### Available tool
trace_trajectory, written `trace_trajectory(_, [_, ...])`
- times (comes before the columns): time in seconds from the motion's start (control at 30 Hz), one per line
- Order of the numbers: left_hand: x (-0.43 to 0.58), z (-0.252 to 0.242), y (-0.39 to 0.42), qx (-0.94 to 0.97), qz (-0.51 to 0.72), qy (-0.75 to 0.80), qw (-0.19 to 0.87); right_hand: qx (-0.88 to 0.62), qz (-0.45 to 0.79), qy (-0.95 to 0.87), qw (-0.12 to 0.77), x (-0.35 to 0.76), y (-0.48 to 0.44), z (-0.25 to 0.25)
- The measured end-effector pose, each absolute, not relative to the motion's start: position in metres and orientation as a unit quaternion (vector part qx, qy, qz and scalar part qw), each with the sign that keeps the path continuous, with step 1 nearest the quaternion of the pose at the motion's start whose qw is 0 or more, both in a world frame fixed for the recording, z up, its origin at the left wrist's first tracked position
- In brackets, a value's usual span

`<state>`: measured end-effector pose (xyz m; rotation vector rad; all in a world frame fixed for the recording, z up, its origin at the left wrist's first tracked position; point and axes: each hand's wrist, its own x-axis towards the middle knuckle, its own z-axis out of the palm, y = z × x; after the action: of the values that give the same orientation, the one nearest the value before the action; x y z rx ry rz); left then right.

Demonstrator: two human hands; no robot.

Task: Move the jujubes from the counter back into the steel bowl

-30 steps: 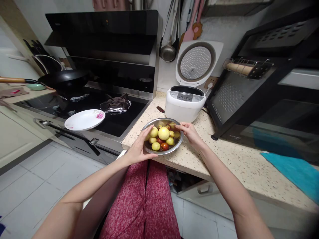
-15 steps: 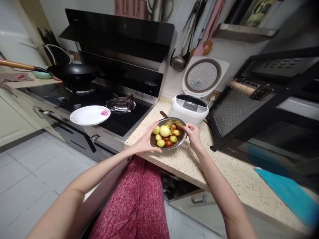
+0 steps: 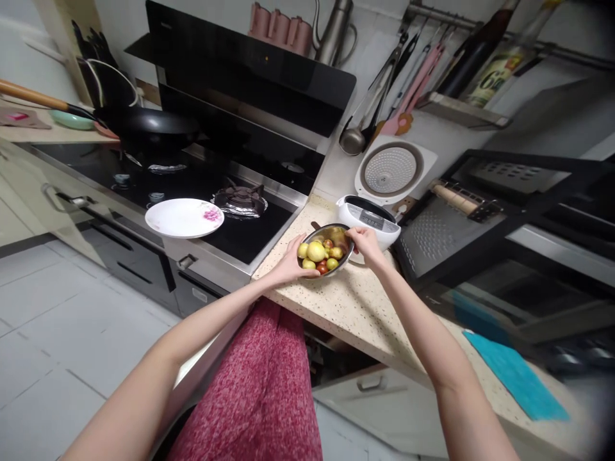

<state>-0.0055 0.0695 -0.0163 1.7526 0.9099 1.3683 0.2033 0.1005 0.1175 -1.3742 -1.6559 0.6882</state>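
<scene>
Fruit [image 3: 316,250] heaps leftward in a metal bowl [image 3: 340,237] near the rice cooker [image 3: 384,235] by the counter [image 3: 355,307], apparently because the right hand's [image 3: 364,243] closed grip pinches its raised rim while the left hand's [image 3: 291,264] wide-spread grip cups the lower side.

Speckled beige countertop [image 3: 327,306]: white rice cooker [image 3: 382,225], lid raised; teal cloth [image 3: 516,376]; black appliance [image 3: 500,250].

The tiled floor [image 3: 62,358] is pale grey. A speckled beige counter [image 3: 331,304] adjoins the black stove [image 3: 235,240]; a black hood [image 3: 254,73] is mounted above it. Below the counter, a pale cabinet [image 3: 384,413] has a metal handle [image 3: 371,385]. A small shelf [image 3: 464,113] is fixed to the white wall [image 3: 369,64].
</scene>
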Motion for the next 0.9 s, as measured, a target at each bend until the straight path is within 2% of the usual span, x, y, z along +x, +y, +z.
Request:
trace_trajectory(0.57, [-0.009, -0.025, 0.074, 0.69, 0.515, 0.384, 0.332, -0.578, 0.21, -0.685, 0.392, 0.211, 0.101, 0.141])
trace_trajectory(0.9, [-0.011, -0.024, 0.071, 0.695, 0.513, 0.388, 0.321, -0.619, 0.134, -0.696, 0.338, 0.201, 0.104, 0.16])
